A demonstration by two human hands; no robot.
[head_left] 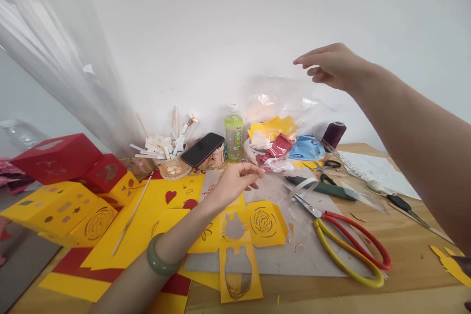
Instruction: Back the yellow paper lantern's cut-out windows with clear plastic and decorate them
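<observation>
My left hand (239,180), a green bangle (161,256) on its wrist, hovers over the cut yellow paper, its fingers curled together. Whatever it may grip is too small to make out. Up in front of the wall, my right hand (333,65) is raised with fingers partly bent and apart; nothing shows in it. Below my left hand lies a yellow cutout sheet with a rabbit-shaped hole (241,294) and a rose pattern (264,223). Large scissors (353,240) with red and yellow handles rest to the right, beside a dark green pen-like tool (326,189).
Red boxes (61,157) and yellow cutout boxes (61,208) stand at left. Along the wall are a phone (203,149), a green drink bottle (234,135), a bag of paper scraps (274,130), a blue tissue pack (307,148) and a purple thread spool (334,136). Small scissors (327,164) lie behind.
</observation>
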